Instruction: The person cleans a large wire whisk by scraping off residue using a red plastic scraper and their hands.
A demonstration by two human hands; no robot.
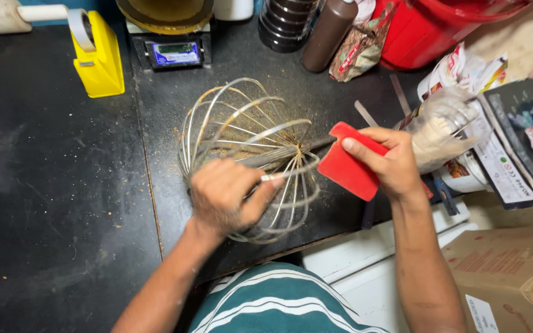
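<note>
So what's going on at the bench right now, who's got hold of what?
A person is working over a large wire whisk lying on its side on the black worktop. The left hand grips the whisk's wires near the hub, and the right hand holds a red plastic scraper against the wire ends. Fine brown crumbs are scattered around the whisk. A yellow tape dispenser and a small scale stand behind it.

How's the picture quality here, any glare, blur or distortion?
Head view: sharp on the whisk and both hands, left hand, right hand; slight glare on the whisk wires; even overhead light, soft shadows; mild wide-angle bending at the edges.
</note>
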